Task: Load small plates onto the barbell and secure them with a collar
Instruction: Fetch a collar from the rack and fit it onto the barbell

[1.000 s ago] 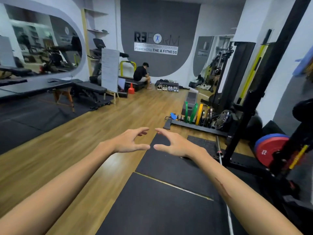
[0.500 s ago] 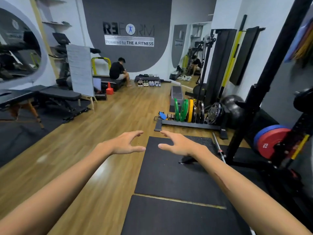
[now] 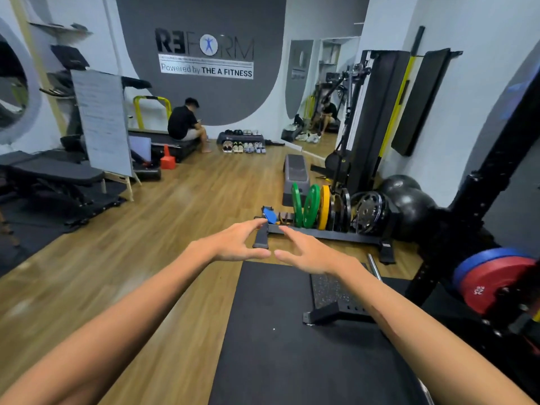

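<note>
**Hands out toward the plate rack**

Along the right edge, a black steel rack upright (image 3: pixel 496 182) is hiding most of the loaded end, so only part of a red bumper plate (image 3: pixel 493 285) and a sliver of a blue bumper plate (image 3: pixel 479 258) behind it are showing. Just a short silver stub of the barbell (image 3: pixel 374 267) is peeking out past the right forearm. No collar is clearly making itself out. Farther off, on the wooden floor, a low black plate rack (image 3: pixel 327 233) is standing with thin green plates (image 3: pixel 311 206), a yellow plate (image 3: pixel 324 207) and dark metal plates upright in its slots. Both arms are reaching forward, the left hand (image 3: pixel 236 244) and right hand (image 3: pixel 306 252) hovering with fingers spread and lightly bent, thumbs nearly meeting, gripping nothing.
</note>
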